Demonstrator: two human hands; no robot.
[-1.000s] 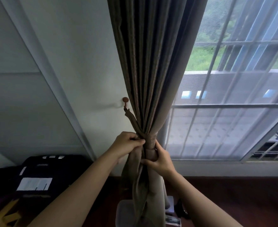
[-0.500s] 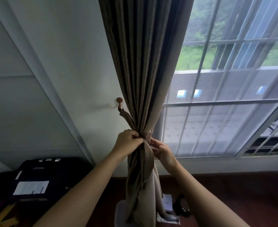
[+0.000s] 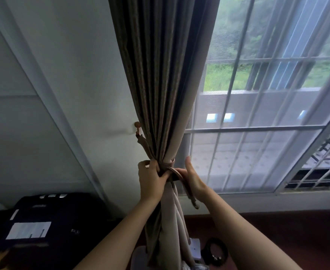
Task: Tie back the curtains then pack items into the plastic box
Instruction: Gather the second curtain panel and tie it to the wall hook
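- since the earlier frame the right hand (image 3: 191,177) has come off the gathered cloth and opened out, and the loose end of the tie-back band (image 3: 181,179) now hangs free below it instead of lying flat against the folds
- the left hand (image 3: 151,177) has stayed at the same spot on the bundle, while the view has shifted a little so the wall hook (image 3: 137,128) sits further up and left of it
- the left hand is clenched around the curtain (image 3: 160,94) at the point where the band cinches it, thumb side up, knuckles toward the wall
- the right hand is just right of the left one, fingers (image 3: 188,162) extended upward beside the curtain edge, palm turned toward the band; whether the thumb pinches the band i cannot tell
- the band wraps round the curtain right between the two hands, and one strand runs up and left from the left hand to the wall hook
- the band's loose tail drops down below the right wrist, apart from the cloth
- below both hands the curtain falls in pale folds toward the floor
- the plastic box (image 3: 140,258) shows only as a pale edge low down between the forearms, partly hidden by the curtain hem
- far down to the left of the left arm lies a dark case (image 3: 49,215) with a white label
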